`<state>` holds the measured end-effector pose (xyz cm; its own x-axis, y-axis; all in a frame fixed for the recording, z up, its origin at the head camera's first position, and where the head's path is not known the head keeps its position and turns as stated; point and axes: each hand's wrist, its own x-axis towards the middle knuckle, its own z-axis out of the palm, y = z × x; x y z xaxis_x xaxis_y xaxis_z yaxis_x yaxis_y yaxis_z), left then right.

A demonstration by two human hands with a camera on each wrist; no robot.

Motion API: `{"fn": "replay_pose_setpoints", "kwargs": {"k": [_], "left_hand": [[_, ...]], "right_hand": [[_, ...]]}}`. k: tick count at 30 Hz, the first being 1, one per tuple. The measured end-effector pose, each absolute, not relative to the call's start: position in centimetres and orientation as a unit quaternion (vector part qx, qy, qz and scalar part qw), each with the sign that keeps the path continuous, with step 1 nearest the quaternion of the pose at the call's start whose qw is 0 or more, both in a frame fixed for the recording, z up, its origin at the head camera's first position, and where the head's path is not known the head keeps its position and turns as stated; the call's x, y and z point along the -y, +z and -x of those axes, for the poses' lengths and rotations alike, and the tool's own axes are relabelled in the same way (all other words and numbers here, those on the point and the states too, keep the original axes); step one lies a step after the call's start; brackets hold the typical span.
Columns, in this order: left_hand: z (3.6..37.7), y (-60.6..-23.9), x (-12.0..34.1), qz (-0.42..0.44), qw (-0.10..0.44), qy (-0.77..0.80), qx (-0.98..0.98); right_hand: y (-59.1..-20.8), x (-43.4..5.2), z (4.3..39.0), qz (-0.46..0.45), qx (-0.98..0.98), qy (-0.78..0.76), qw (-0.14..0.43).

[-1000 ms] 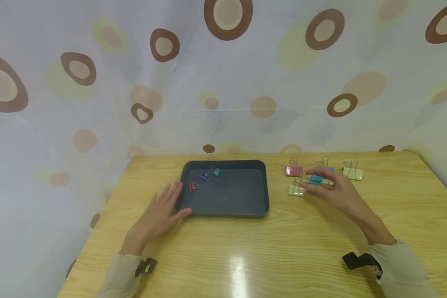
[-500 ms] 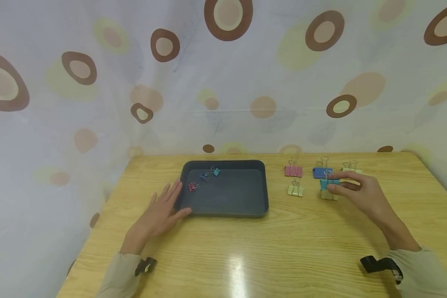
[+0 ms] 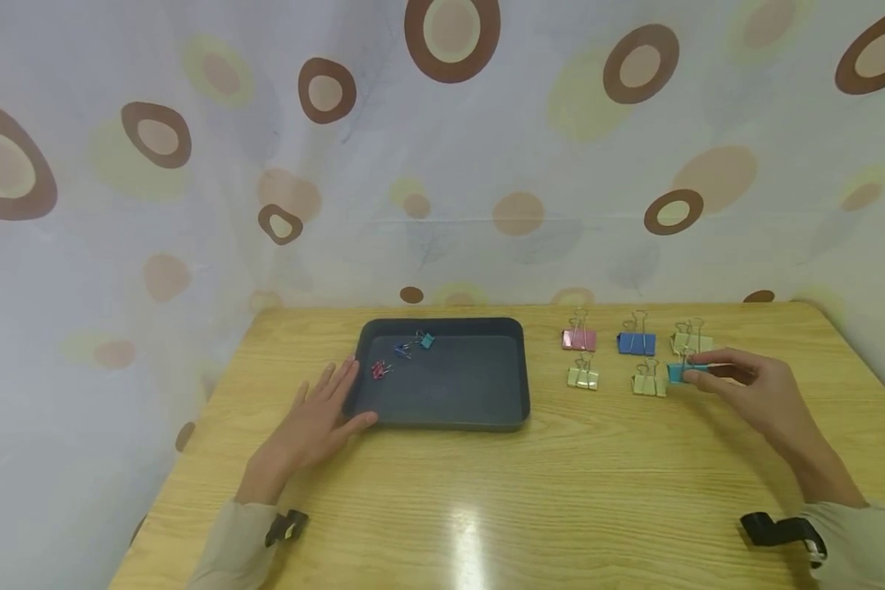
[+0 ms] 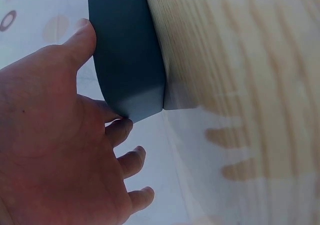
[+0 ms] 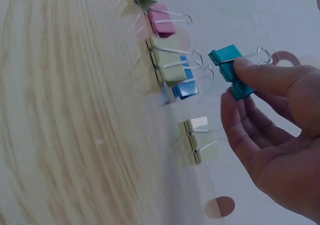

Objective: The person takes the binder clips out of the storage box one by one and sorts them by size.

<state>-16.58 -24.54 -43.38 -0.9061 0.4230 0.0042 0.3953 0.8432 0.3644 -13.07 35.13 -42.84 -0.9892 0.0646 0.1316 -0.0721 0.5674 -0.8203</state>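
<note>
My right hand (image 3: 763,389) pinches a teal binder clip (image 5: 231,65) between thumb and fingers, its wire handles pointing up in the head view. In the right wrist view the clip shows apart from the wooden surface. Just left of it stands a pale yellow binder clip (image 3: 649,383), and another pale yellow one (image 3: 701,340) is right behind it. My left hand (image 3: 310,430) lies with fingers spread at the left side of a dark grey tray (image 3: 450,419). The left wrist view has its thumb and fingertips at the tray's wall (image 4: 127,50).
Left of my right hand stand a pink binder clip (image 3: 578,340), a blue binder clip (image 3: 637,343) and a small yellow binder clip (image 3: 583,378). Inside the tray lie small clips: red (image 3: 379,370), blue (image 3: 403,351) and teal (image 3: 427,341). A patterned curtain (image 3: 472,164) hangs behind the wooden table (image 3: 413,508).
My right hand has carried the teal clip rightward, past the front pale yellow clip, to in front of the rear right yellow one. The left hand has stayed at the tray.
</note>
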Motion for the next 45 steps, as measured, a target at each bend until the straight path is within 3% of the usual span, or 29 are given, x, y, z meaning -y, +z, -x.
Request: {"fn": "replay_pose_setpoints", "kwargs": {"k": [4, 27, 41, 45], "left_hand": [[16.6, -43.8, 24.6, -0.216, 0.039, 0.18, -0.959], [16.4, -43.4, 24.4, -0.221, 0.036, 0.185, -0.957], [17.0, -43.4, 24.2, -0.224, 0.036, 0.19, -0.955], [16.9, -43.2, 24.2, -0.218, 0.041, 0.19, -0.956]], "right_hand": [[-43.2, -36.4, 12.7, 0.004, 0.881, 0.472, 0.045], [-45.0, -38.3, 13.2, 0.016, 0.928, 0.369, 0.043], [-44.1, -38.8, 13.0, -0.001, 0.92, 0.392, 0.022], [-43.2, -38.8, 12.9, -0.017, 0.918, 0.394, 0.044]]}}
